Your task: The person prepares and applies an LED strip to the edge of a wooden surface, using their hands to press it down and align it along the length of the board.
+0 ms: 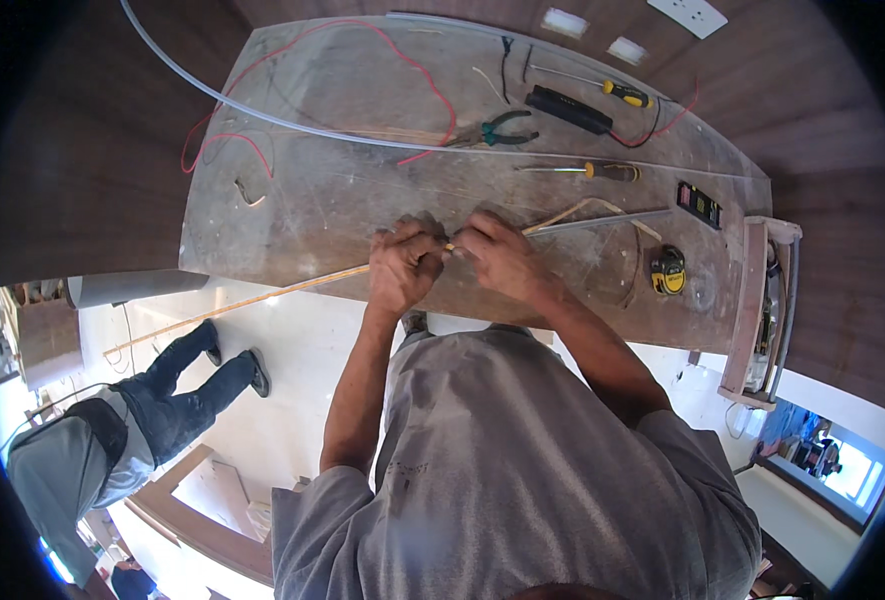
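My left hand (402, 260) and my right hand (497, 250) are close together over the wooden worktop, both with fingers closed on a long, thin yellow strip (299, 284). The strip runs out to the lower left, past the worktop's edge. A looped beige strip (577, 208) and a clear straight channel (612, 218) lie to the right of my fingers. Beyond my hands are green-handled pliers (507, 130) and a yellow-handled screwdriver (612, 171). A yellow tape measure (667, 270) sits at the right. What exactly my fingertips pinch is partly hidden.
A second screwdriver (627, 93), a black oblong device (568, 108), red wire (424, 85), white tubing (307, 128) and a small black package (698, 204) lie on the worktop (292, 220). A wooden frame (747, 310) stands at its right. A co-worker (122, 435) is at lower left.
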`<control>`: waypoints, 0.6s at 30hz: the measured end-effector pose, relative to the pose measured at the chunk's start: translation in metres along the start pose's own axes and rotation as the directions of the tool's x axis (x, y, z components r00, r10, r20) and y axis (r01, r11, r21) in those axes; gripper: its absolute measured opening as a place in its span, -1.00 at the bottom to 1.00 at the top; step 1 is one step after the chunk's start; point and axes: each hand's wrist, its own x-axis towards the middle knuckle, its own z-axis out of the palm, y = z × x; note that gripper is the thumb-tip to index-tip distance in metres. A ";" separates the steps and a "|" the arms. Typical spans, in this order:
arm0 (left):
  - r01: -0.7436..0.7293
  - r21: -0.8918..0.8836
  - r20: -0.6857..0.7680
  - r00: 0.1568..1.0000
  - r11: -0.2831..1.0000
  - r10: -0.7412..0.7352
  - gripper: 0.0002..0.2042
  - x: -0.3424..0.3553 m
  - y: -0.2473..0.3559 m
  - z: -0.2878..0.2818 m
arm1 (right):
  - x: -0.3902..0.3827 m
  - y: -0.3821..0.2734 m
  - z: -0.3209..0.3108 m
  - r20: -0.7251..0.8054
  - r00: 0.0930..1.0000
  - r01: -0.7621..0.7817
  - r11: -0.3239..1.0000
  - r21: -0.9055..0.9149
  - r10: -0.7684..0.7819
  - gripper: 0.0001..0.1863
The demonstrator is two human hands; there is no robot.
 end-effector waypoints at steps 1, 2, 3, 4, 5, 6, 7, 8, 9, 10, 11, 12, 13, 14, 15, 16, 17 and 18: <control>0.001 0.000 0.001 1.000 1.000 -0.001 -0.89 0.000 0.000 0.000 | -0.001 0.000 0.001 0.000 1.000 -0.001 1.000 0.001 0.001 -0.73; -0.001 0.007 0.005 1.000 1.000 0.001 -0.90 0.001 0.001 -0.001 | -0.001 0.000 0.001 -0.031 0.999 0.029 0.999 -0.014 -0.029 -0.72; -0.003 0.014 0.009 1.000 1.000 0.003 -0.90 0.001 0.002 -0.001 | -0.001 0.000 0.002 -0.062 0.996 0.058 0.998 -0.029 -0.060 -0.71; -0.004 0.014 0.010 1.000 1.000 0.003 -0.90 0.001 0.003 -0.001 | -0.001 0.000 0.001 -0.062 0.996 0.057 0.998 -0.029 -0.059 -0.71; -0.010 0.034 0.000 1.000 0.999 0.010 -0.89 0.001 0.005 -0.002 | 0.000 -0.002 0.000 -0.056 0.997 0.052 0.999 -0.013 -0.053 -0.70; -0.017 0.055 -0.010 1.000 0.998 0.017 -0.88 0.001 0.006 -0.002 | 0.001 -0.003 -0.002 -0.050 0.998 0.047 0.999 0.003 -0.047 -0.69; -0.017 0.054 -0.009 1.000 0.998 0.017 -0.88 0.001 0.006 -0.002 | 0.001 -0.005 -0.004 -0.050 0.998 0.046 0.999 0.004 -0.046 -0.69; -0.012 0.062 0.003 1.000 0.998 0.012 -0.87 0.001 0.006 -0.003 | 0.002 -0.007 -0.005 -0.042 0.999 0.023 1.000 0.007 -0.023 -0.70; -0.008 0.069 0.014 1.000 0.998 0.007 -0.86 0.001 0.006 -0.003 | 0.002 -0.008 -0.005 -0.034 0.999 0.001 1.000 0.010 0.000 -0.70; -0.008 0.069 0.015 1.000 0.998 0.007 -0.86 0.001 0.007 -0.003 | 0.003 -0.008 -0.005 -0.034 0.999 -0.001 1.000 0.010 0.001 -0.70; -0.004 0.089 0.009 1.000 0.996 0.003 -0.85 0.001 0.009 -0.003 | 0.004 -0.008 -0.005 -0.015 1.000 -0.014 1.000 0.009 0.014 -0.70; 0.001 0.109 0.003 1.000 0.994 -0.001 -0.84 0.001 0.010 -0.003 | 0.005 -0.008 -0.004 0.005 1.000 -0.028 1.000 0.008 0.028 -0.70; 0.001 0.109 0.004 1.000 0.994 -0.002 -0.84 0.001 0.010 -0.002 | 0.006 -0.009 -0.004 0.004 1.000 -0.029 1.000 0.009 0.028 -0.70; 0.003 0.104 0.006 1.000 0.995 -0.004 -0.84 0.001 0.009 -0.002 | 0.006 -0.009 -0.004 -0.002 1.000 -0.031 1.000 0.008 0.031 -0.70; 0.005 0.099 0.007 1.000 0.995 -0.005 -0.84 0.000 0.009 -0.001 | 0.007 -0.010 -0.003 -0.008 0.999 -0.033 0.999 0.006 0.033 -0.70; 0.004 0.098 0.008 1.000 0.995 -0.005 -0.84 0.000 0.008 0.000 | 0.007 -0.009 -0.003 -0.009 0.999 -0.034 0.999 0.005 0.034 -0.70; 0.000 0.115 0.006 1.000 0.993 0.000 -0.84 0.000 0.009 0.000 | 0.007 -0.009 -0.003 -0.008 0.999 -0.037 0.999 -0.006 0.037 -0.70; -0.005 0.132 0.003 1.000 0.991 0.004 -0.83 0.000 0.009 0.000 | 0.007 -0.009 -0.003 -0.007 0.999 -0.041 0.999 -0.017 0.041 -0.69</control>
